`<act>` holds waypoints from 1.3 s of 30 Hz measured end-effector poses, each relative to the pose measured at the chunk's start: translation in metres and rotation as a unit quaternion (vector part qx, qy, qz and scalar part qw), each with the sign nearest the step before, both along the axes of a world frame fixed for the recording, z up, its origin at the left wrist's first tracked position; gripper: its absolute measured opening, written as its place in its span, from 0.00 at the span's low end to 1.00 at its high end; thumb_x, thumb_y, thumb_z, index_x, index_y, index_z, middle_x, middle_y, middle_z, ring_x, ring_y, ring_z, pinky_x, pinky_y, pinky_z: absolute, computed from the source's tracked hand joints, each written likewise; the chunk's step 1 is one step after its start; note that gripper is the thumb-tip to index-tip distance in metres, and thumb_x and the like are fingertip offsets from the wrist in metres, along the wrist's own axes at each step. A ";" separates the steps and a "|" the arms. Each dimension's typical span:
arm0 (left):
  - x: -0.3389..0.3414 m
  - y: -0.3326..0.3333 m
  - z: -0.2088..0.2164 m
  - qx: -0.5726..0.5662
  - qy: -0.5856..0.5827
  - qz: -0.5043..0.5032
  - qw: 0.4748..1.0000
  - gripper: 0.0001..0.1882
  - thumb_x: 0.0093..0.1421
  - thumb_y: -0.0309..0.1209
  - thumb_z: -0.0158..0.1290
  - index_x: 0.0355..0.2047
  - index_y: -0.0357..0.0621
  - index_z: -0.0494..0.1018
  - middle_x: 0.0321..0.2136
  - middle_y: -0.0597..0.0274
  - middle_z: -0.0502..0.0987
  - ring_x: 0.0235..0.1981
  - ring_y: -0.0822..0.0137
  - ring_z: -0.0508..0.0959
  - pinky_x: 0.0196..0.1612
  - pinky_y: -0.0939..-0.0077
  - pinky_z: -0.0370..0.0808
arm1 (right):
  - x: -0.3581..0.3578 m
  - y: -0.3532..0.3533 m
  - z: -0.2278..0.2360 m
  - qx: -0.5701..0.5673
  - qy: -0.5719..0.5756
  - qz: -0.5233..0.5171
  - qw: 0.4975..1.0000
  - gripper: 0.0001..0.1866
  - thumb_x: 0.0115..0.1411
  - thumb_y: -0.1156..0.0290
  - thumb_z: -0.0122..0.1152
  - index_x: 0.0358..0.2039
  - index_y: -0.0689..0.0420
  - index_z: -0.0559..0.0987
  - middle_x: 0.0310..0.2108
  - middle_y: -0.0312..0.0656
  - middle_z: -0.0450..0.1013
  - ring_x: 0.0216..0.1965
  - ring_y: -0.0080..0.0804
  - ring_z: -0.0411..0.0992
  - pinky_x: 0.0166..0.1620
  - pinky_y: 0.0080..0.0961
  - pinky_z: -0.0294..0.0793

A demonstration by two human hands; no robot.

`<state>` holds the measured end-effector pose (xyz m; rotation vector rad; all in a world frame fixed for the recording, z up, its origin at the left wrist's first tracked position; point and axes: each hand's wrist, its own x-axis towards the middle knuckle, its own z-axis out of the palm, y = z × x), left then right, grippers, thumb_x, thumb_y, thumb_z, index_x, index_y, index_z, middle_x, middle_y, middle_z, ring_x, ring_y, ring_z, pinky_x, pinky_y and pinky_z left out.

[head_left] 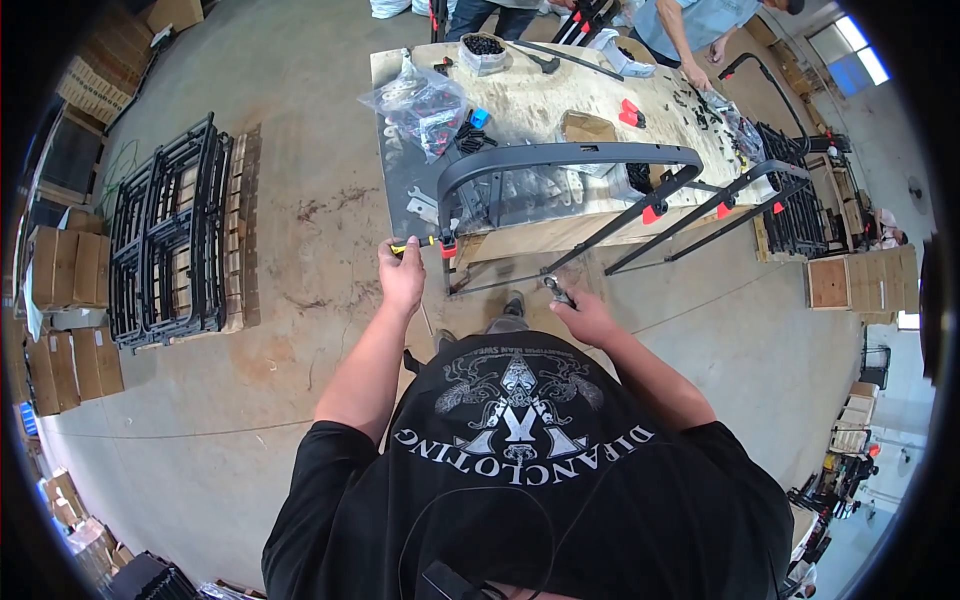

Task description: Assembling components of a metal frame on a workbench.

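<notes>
My left hand [403, 277] is closed on a slim yellow-and-black hand tool [412, 245], whose exact kind I cannot make out. The tool's far end lies beside a red clip [448, 250] on the left leg of a dark metal tube frame [570, 153]. That frame stands at the near side of the workbench, its curved top bar above the bench. In front of my body, my right hand [582, 315] grips a ratchet wrench [559, 291], its head pointing up and left, just below the frame's lower bar.
On the wooden workbench [545, 100] lie plastic bags of parts [420, 105], a hammer [540, 62], a wrench [422, 203] and a box of black parts [483, 55]. Stacked black frames [170, 235] sit on a pallet at left. Another person's hand [697, 76] reaches onto the bench.
</notes>
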<state>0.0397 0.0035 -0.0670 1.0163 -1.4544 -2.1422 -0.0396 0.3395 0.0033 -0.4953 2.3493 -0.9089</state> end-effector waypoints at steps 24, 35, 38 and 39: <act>0.012 -0.016 0.001 -0.049 -0.007 -0.093 0.994 0.10 0.70 0.30 0.51 0.50 0.45 0.67 0.31 0.63 0.73 0.26 0.73 0.71 0.33 0.76 0.73 | 0.006 -0.001 -0.023 0.002 -0.031 -0.034 0.999 0.19 0.60 0.59 0.62 0.42 0.63 0.77 0.32 0.56 0.76 0.34 0.49 0.76 0.41 0.39 0.74; -0.011 -0.021 0.047 0.168 -0.111 -0.093 0.975 0.07 0.72 0.32 0.44 0.47 0.48 0.68 0.26 0.67 0.67 0.18 0.76 0.64 0.17 0.82 0.62 | -0.021 -0.126 -0.043 -0.054 -0.087 -0.031 0.994 0.17 0.61 0.63 0.57 0.43 0.64 0.75 0.35 0.56 0.76 0.39 0.49 0.76 0.44 0.39 0.74; -0.019 -0.017 0.059 0.144 -0.165 -0.113 0.969 0.06 0.73 0.32 0.43 0.45 0.49 0.68 0.25 0.67 0.66 0.18 0.76 0.63 0.16 0.83 0.59 | -0.026 -0.160 -0.050 -0.036 -0.091 -0.002 0.995 0.18 0.62 0.65 0.55 0.47 0.65 0.74 0.39 0.58 0.75 0.43 0.51 0.75 0.48 0.41 0.73; -0.019 -0.016 0.061 0.152 -0.170 -0.113 0.967 0.06 0.72 0.32 0.43 0.43 0.49 0.68 0.25 0.68 0.66 0.18 0.77 0.62 0.16 0.83 0.58 | -0.025 -0.171 -0.050 -0.011 -0.073 0.027 0.997 0.20 0.62 0.66 0.53 0.50 0.66 0.73 0.46 0.63 0.76 0.50 0.59 0.75 0.52 0.45 0.73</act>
